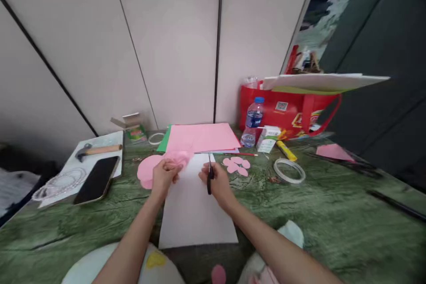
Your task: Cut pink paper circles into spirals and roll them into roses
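My left hand [165,174] pinches a pink paper piece [179,157], blurred at its edges, above the top left of a white sheet [199,213]. In my right hand [218,181] is a pair of scissors [209,175] with black handles, its blades pointing away from me; whether the blades are apart I cannot tell. Just left of my left hand lie pink paper circles [148,169], overlapping. Several pink petal-shaped cutouts [237,164] rest on the table right of my right hand.
Pink sheets [203,136] lie at the back on other coloured paper. A water bottle [253,122], a small carton [268,139], a glue stick [286,151] and a tape roll [289,171] are to the right, before a red bag [296,113]. Leftward lie a hammer [100,150] and a phone [97,179].
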The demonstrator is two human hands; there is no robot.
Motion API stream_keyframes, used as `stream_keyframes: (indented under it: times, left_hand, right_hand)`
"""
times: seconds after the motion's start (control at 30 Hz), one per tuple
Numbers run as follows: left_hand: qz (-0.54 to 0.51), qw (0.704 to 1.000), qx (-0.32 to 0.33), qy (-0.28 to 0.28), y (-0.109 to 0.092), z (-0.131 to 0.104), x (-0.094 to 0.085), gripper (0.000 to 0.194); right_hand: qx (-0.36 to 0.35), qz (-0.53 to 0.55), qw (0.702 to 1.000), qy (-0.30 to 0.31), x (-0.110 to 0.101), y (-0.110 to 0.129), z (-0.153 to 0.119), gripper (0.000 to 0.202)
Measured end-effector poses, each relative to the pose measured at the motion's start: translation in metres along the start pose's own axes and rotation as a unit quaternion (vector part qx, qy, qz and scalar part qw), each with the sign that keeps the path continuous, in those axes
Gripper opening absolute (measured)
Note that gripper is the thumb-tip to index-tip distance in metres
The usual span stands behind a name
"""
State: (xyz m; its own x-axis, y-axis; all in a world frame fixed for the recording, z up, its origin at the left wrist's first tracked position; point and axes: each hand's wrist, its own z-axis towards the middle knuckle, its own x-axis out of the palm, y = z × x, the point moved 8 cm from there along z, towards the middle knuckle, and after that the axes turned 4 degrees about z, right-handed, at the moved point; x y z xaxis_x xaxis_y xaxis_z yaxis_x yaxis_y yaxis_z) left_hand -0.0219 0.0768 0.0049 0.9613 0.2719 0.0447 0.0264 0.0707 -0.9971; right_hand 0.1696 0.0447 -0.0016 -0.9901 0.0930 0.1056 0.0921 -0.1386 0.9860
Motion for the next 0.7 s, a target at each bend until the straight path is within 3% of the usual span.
stream_keyframes:
  times: [0.07,0.17,0.27,0.37,0.43,0.5,0.6,0.7]
  left_hand:
    - [-0.008,1.0,0.002,-0.016,-0.004,0.004,-0.006,0.037]
    - [-0.028,1.0,0.002,-0.014,-0.01,0.008,-0.008,0.044]
    - [-0.051,0.999,0.0,0.014,-0.015,0.01,-0.005,0.047]
    - [-0.054,0.997,-0.009,0.056,-0.015,0.008,-0.001,0.052]
    - [-0.026,0.996,-0.005,0.081,-0.014,0.008,0.002,0.058]
    - [0.059,0.995,0.031,0.074,-0.018,0.009,-0.002,0.056]
    - [0.191,0.978,0.088,0.003,-0.029,0.013,-0.02,0.045]
    - [0.262,0.955,0.105,-0.09,-0.04,0.017,-0.05,0.042]
  right_hand:
    - [0.013,0.014,1.0,0.016,0.001,0.005,-0.002,0.027]
    - [0.052,0.015,0.987,0.154,0.015,0.015,-0.011,0.023]
    - [0.107,-0.034,0.888,0.446,0.043,0.024,-0.05,0.021]
    - [0.061,-0.158,0.788,0.592,0.049,0.033,-0.083,0.017]
    - [0.01,-0.264,0.735,0.625,0.051,0.034,-0.096,0.02]
    - [-0.042,-0.368,0.692,0.62,0.054,0.035,-0.102,0.029]
    - [-0.088,-0.459,0.656,0.593,0.056,0.038,-0.11,0.038]
    - [-0.108,-0.498,0.642,0.572,0.055,0.039,-0.122,0.036]
